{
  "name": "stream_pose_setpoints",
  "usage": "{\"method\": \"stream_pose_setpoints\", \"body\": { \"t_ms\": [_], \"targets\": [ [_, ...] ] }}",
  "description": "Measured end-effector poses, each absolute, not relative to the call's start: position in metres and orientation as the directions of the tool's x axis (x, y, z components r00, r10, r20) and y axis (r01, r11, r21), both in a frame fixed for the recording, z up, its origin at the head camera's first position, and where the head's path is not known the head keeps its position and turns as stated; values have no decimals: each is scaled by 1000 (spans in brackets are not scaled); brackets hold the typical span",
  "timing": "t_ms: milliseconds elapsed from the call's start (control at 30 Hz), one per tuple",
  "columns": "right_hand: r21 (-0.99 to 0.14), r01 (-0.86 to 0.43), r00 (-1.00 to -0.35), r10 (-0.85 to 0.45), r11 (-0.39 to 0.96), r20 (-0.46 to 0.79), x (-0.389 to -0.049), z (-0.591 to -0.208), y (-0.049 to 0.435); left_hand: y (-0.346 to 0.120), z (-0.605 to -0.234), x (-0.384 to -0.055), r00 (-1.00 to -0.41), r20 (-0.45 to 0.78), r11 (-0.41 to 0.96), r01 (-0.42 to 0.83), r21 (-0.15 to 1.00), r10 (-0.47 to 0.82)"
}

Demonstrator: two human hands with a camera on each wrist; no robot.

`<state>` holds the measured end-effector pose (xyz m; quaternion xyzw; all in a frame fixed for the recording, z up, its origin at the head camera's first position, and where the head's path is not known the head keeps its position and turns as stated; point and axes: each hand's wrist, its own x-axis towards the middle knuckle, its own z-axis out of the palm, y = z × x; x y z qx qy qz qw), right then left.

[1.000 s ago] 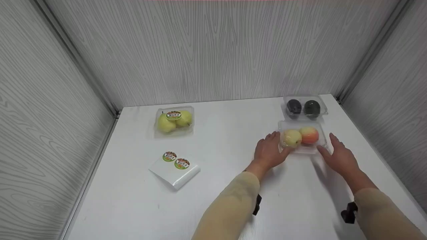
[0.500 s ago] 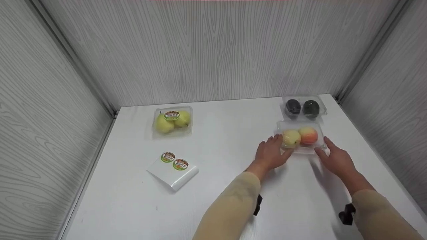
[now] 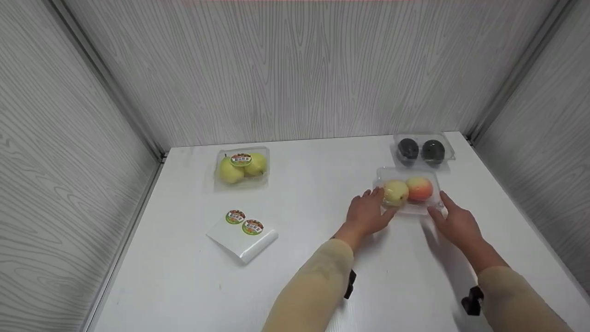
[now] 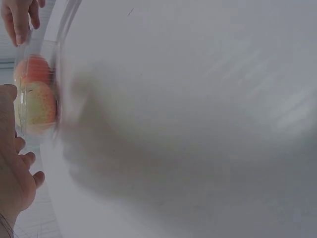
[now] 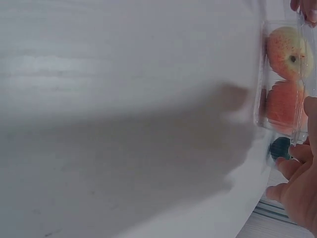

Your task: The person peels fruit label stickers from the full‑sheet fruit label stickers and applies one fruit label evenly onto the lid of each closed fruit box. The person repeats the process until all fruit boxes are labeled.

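Two red-and-yellow apples (image 3: 419,189) sit side by side in a clear plastic clamshell box (image 3: 414,210) on the right half of the table. My left hand (image 3: 367,213) holds the box's left end, thumb at the front and fingers along the side. At the opposite end my right hand (image 3: 461,224) grips the front right corner with thumb and forefinger. The right wrist view has the thumb on the clear wall, while the other fingertips stay apart from it. In the left wrist view, apples (image 4: 37,106) show through the plastic beside the left hand (image 4: 15,163).
Behind, a second clear box holds two dark oval fruits (image 3: 433,151). A box of yellow-green pears (image 3: 231,170) with a round label (image 3: 241,159) stands at the back left. A sheet of round stickers (image 3: 239,237), one edge curled, lies in front of it. Wood-grain panels (image 3: 295,69) enclose the table.
The apple box has slid slightly left and a little toward me, away from the dark-fruit box, with both hands moving along. My right hand has closed in on its right end.
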<state>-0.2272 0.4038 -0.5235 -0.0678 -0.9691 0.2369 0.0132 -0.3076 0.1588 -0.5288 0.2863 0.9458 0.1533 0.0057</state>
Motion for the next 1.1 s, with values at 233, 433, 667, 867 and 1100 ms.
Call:
{"method": "stream_pose_setpoints", "body": {
  "t_ms": [233,433,667,867,1100],
  "targets": [
    [-461,122,-992,126,879,-22,-233,-523,381,137,-528,-311,-854,70,814,514,270,516],
    [-468,98,-995,98,878,-25,-239,-524,363,119,-529,-313,-865,86,826,498,266,494],
    [-476,68,-997,77,877,0,-246,-527,344,98,-529,-313,-867,141,830,499,249,478],
    [-483,42,-998,61,874,23,-250,-527,326,79,-529,-313,-870,165,825,493,277,465],
    [-510,40,-999,47,859,2,-254,-528,302,53,-531,-313,-868,203,826,495,269,453]
  ]
}}
